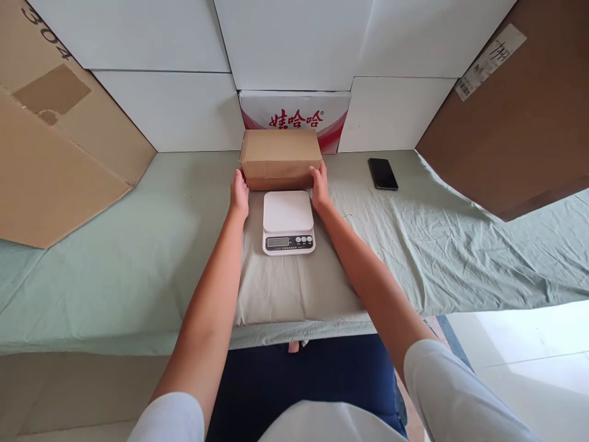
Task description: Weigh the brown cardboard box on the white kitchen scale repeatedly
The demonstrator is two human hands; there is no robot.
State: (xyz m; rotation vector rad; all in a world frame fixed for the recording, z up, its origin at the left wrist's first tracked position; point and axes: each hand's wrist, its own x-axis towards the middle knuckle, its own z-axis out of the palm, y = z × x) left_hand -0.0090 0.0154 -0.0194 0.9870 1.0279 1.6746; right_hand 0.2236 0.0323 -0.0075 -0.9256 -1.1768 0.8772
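Observation:
Between my two hands is a closed brown cardboard box (280,161), just behind a white kitchen scale (288,212). My left hand (239,194) presses on the box's left end, and my right hand (320,186) grips its right end with the thumb on the front face. Both hands are closed on the box; some fingers are hidden behind its ends. Nothing lies on the scale's plate, and its small display looks blank. Whether the box rests on the cloth or is slightly lifted, I cannot tell.
A pale green cloth (151,245) covers the table. A black phone (382,174) lies to the right. White boxes stand along the back, with a red-lettered carton (338,107) in the middle. Large cardboard panels stand at left (69,147) and right (515,135).

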